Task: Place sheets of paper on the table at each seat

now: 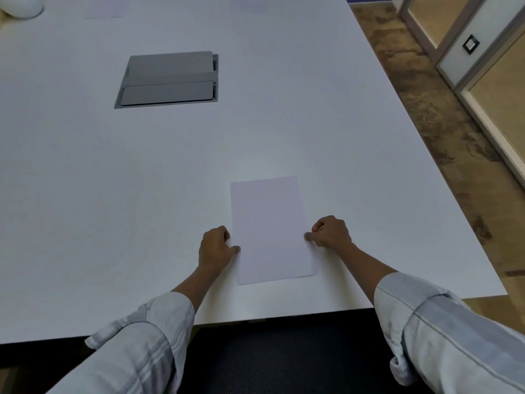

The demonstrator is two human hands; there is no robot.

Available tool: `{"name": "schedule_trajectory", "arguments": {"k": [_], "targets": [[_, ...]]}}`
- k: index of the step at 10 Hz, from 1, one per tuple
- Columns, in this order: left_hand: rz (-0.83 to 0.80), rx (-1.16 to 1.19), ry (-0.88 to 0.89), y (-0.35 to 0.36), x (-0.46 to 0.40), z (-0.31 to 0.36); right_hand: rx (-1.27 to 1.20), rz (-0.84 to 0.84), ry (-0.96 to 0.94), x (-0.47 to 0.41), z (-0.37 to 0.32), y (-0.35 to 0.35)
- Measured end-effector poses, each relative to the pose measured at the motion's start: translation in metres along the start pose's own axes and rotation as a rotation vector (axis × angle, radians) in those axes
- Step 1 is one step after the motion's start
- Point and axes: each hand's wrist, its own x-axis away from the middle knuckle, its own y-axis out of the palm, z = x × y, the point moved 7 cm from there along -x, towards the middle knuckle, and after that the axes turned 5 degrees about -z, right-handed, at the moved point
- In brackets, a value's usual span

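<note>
A white sheet of paper [270, 228] lies flat on the white table [113, 209], close to the near edge and in front of me. My left hand [215, 247] pinches the sheet's left edge with curled fingers. My right hand [331, 231] pinches its right edge the same way. Two other sheets lie faintly visible along the far side, one sheet [103, 9] at the left and another sheet [250, 4] near the middle.
A grey cable box lid [170, 79] is set into the tabletop at the far left of centre. A black chair seat [270, 354] sits under the near edge. A white rounded object [22, 7] is at the far left corner. Glass partitions [483, 52] line the right.
</note>
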Motion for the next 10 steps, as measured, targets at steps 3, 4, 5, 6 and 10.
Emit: {"name": "schedule_trajectory", "arguments": {"k": [3, 4, 5, 6, 10], "targets": [[-0.272, -0.332, 0.165, 0.018, 0.010, 0.021, 0.200, -0.147, 0.033, 0.023, -0.010, -0.014], [-0.456, -0.591, 0.237, 0.041, 0.022, 0.027, 0.232, -0.166, 0.029, 0.035, -0.009, -0.028], [-0.461, -0.686, 0.253, 0.049, 0.025, 0.031, 0.240, -0.165, 0.029, 0.046, 0.000, -0.050], [-0.446, -0.701, 0.233, 0.050, 0.026, 0.036, 0.263, -0.150, 0.042, 0.054, 0.012, -0.075], [-0.217, -0.633, 0.268, 0.010, 0.028, 0.095, 0.295, -0.098, 0.018, 0.077, 0.049, -0.146]]}}
